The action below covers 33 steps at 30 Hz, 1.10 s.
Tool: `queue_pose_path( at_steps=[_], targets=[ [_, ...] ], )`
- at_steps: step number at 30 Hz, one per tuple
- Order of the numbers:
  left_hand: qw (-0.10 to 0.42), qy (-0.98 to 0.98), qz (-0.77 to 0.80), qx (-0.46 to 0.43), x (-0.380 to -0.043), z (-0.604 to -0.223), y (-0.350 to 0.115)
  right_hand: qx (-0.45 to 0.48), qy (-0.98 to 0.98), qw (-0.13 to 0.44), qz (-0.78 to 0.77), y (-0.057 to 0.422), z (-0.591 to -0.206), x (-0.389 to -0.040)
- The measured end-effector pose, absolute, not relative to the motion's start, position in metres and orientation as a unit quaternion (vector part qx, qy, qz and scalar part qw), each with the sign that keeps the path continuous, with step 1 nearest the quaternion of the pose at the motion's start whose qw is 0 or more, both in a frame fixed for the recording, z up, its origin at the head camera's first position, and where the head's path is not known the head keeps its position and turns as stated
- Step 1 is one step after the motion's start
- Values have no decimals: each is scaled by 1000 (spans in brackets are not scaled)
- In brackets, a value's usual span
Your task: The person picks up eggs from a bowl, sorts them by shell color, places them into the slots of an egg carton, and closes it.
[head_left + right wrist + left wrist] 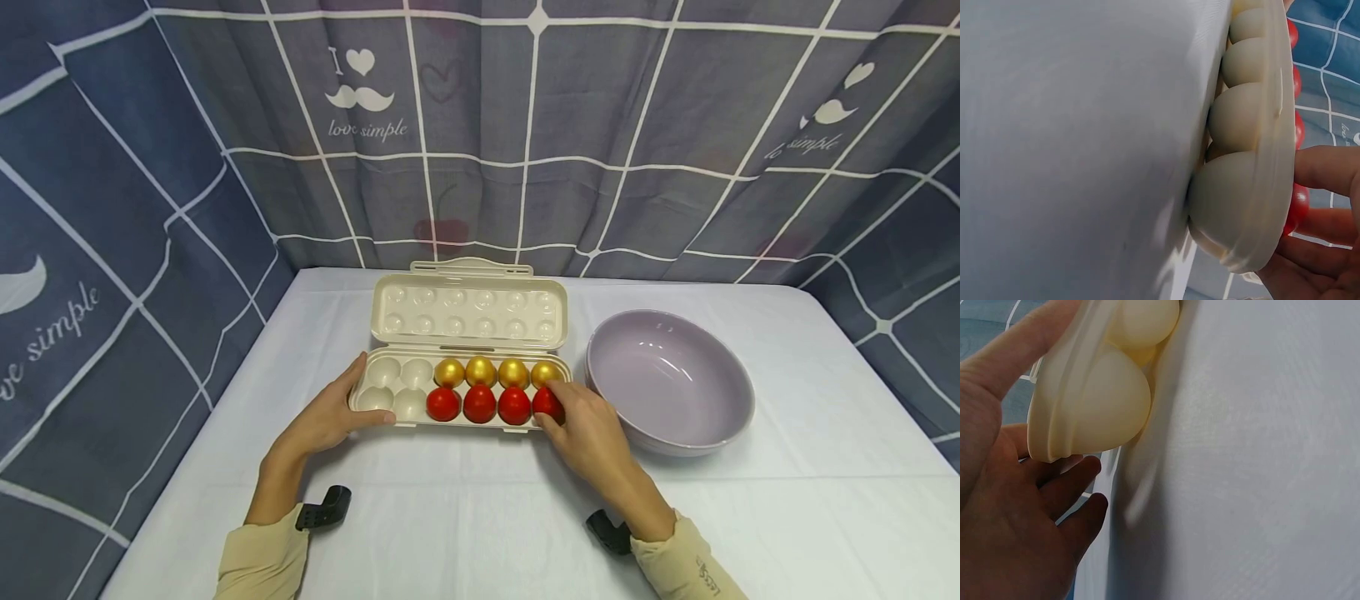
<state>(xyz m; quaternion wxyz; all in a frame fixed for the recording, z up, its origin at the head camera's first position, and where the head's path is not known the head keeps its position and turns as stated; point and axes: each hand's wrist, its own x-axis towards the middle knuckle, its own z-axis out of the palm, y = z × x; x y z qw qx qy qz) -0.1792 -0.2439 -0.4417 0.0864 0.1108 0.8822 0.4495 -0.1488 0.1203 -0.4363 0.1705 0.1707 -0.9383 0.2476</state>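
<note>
An egg carton (411,407) in cream plastic stands on the table with its lid (469,311) folded back. Its right part holds a back row of gold eggs (481,372) and a front row of red eggs (479,403); the cups at the left end hold nothing. My left hand (327,417) grips the carton's left end, thumb along the front rim. In the left wrist view that thumb lies over the rim (1054,412). At the front right cup, my right hand (592,433) pinches a red egg (1297,209) sitting in the carton, its lower part hidden by the rim.
To the right of the carton stands a wide lilac bowl (670,379), close beside my right hand. White cloth covers the table (450,517). A dark checked curtain (480,108) hangs behind the table and along both sides.
</note>
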Motion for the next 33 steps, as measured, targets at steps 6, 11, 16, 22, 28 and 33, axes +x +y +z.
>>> queue_pose_path(
  at_steps=[6,11,16,22,28,33],
  targets=[
    [87,883,448,109,-179,-440,-246,174,-941,166,238,118,-435,-148],
    [86,882,449,111,-178,-441,-246,173,-942,160,240,118,-435,-149],
    [86,878,457,115,-177,-441,-245,174,-941,162,240,118,-435,-149],
    [85,874,462,121,-178,-442,-244,173,-935,163,263,121,-434,-148],
    [93,873,463,119,-179,-444,-244,164,-916,146,337,123,-425,-148],
    [88,876,460,116,-177,-443,-244,154,-880,152,422,127,-402,-154]
  ],
)
